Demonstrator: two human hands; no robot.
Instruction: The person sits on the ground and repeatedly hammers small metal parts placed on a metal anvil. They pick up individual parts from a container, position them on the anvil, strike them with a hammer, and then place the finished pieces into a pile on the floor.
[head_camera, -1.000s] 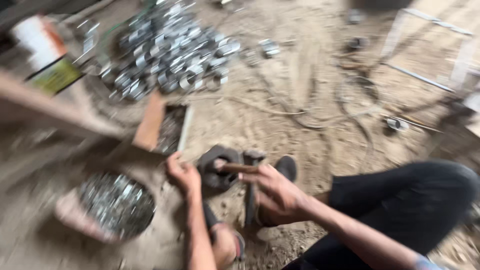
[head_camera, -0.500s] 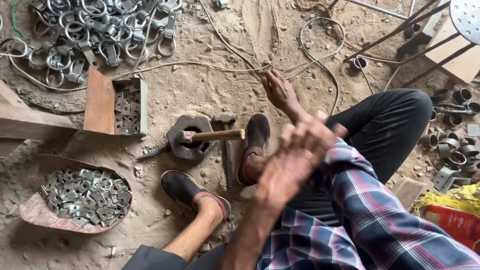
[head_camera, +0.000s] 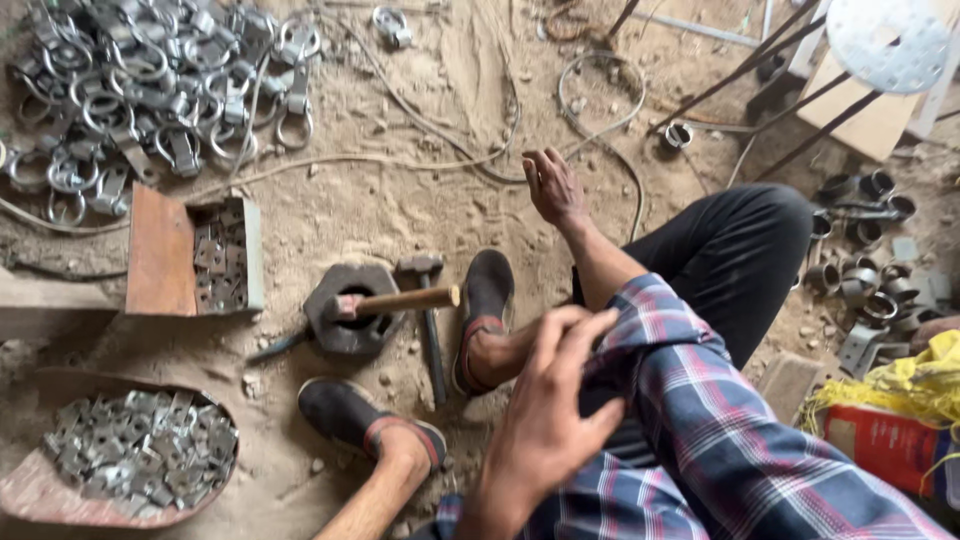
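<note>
Head view, hands: your left hand (head_camera: 545, 455) is raised close to the camera, fingers bent and pinching the cuff of the plaid sleeve (head_camera: 690, 400) on your right forearm; it grips cloth, no tool. Your right hand (head_camera: 553, 187) reaches out over the sandy floor (head_camera: 420, 190), palm open and fingers spread, holding nothing.

Head view, hammer: one hammer (head_camera: 395, 301) lies across the hexagonal iron block (head_camera: 352, 308), handle pointing toward your feet, probably so it stays within easy reach of either hand. It sits just left of your right shoe.

Head view, block: one block, set between your two shoes (head_camera: 485, 300) so your legs seem to frame the work spot.

Head view, second tool: one dark rod-like tool (head_camera: 430, 320) lies on the ground beside the block.

Head view, boxes: one rusty open box (head_camera: 190, 255) with small flat metal plates, placed left of the block.

Head view, pan: one shallow pan (head_camera: 120, 455) heaped with plates, too many to count.

Head view, ring pile: a heap of metal ring clamps (head_camera: 150, 90) at upper left, too many to count.
</note>
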